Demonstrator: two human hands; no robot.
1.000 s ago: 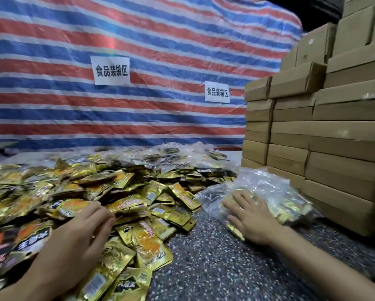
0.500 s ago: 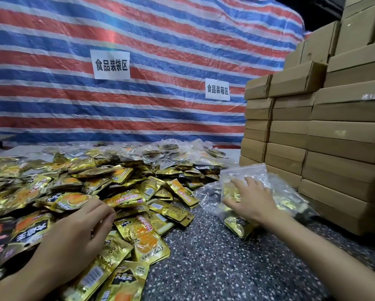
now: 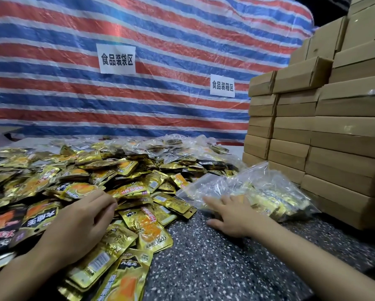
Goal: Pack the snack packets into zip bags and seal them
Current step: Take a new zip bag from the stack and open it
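A wide heap of gold snack packets (image 3: 138, 192) covers the left half of the speckled table (image 3: 215, 268). My left hand (image 3: 80, 224) rests on the near part of the heap with loosely curled fingers and grips no packet. A clear zip bag (image 3: 273, 192) with gold packets inside lies at the right, against the cartons. At the bag's near left edge my right hand (image 3: 232, 216) lies flat, palm down. Its fingers are straight, their tips blurred behind the clear plastic, and its thumb is spread on the table.
Stacked brown cartons (image 3: 334, 137) wall off the right side, close behind the zip bag. A red, white and blue striped tarp (image 3: 160, 101) with two paper signs hangs at the back. More clear bags of packets (image 3: 178, 146) lie at the far end of the heap.
My right hand, which had gripped and raised the zip bag, has come down to the bag's near left edge and lies flat. The bag lies flat again. My left hand has barely moved.
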